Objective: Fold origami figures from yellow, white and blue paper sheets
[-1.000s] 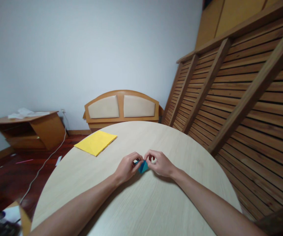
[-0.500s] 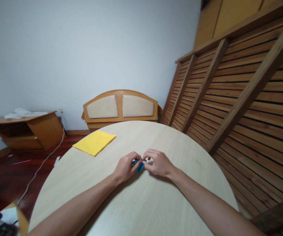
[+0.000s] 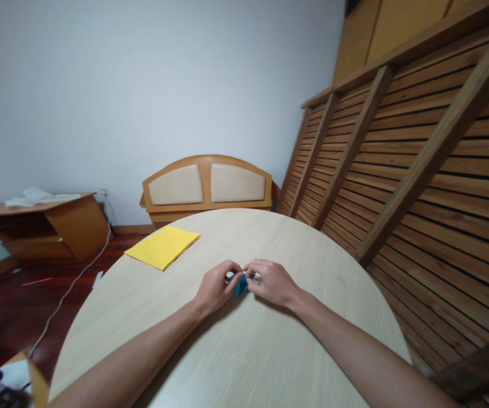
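A small folded piece of blue paper [image 3: 239,286] is held between my two hands, just above or on the table [image 3: 236,351]; which of the two I cannot tell. My left hand [image 3: 219,286] pinches its left side between thumb and fingers. On the right side, my right hand [image 3: 272,281] grips it the same way, its fingertips almost meeting those of the left. My fingers cover much of the paper, so its full shape is hidden. Yellow square paper [image 3: 163,247], seemingly a stack, lies farther off to the left on the table.
Behind the round table stands a wooden headboard [image 3: 207,184] with cream panels. A slatted wooden frame [image 3: 397,187] leans along the right. At the left are a low cabinet [image 3: 78,226] and a cable [image 3: 72,294] on the dark red floor.
Both hands stay almost in place, with slight finger movement. The blue paper is turned a little and shows a somewhat different face between the fingers.
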Demonstrator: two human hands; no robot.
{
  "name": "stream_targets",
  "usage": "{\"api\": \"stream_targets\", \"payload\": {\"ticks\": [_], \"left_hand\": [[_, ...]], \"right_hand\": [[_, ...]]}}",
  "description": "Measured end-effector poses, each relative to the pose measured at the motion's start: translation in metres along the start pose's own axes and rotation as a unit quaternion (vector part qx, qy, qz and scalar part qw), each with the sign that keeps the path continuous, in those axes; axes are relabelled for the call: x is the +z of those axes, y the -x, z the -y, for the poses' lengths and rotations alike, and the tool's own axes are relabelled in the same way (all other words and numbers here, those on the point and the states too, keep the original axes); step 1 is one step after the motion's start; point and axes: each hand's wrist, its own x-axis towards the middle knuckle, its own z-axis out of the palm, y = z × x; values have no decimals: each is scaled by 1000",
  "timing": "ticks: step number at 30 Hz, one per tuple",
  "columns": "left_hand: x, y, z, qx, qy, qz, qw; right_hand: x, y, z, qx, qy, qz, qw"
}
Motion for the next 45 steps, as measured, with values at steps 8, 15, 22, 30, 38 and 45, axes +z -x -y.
{"api": "stream_targets", "payload": {"ticks": [8,15,22,30,38,45], "left_hand": [[-1,1,-1,-20,69,-44,996],[0,1,-1,-19,141,-68,988],[3,0,5,-5,198,-104,975],[-1,2,1,-12,223,-59,973],[-16,7,7,67,214,78,971],[-5,4,13,31,198,66,977]], "right_hand": [[2,1,-3,13,-23,-17,999],[5,1,-8,34,-79,-27,996],[5,0,-11,64,-129,-42,989],[1,-1,-6,94,-144,-35,984],[1,0,-10,115,-187,-42,975],[3,0,-11,119,-213,-36,969]]}}
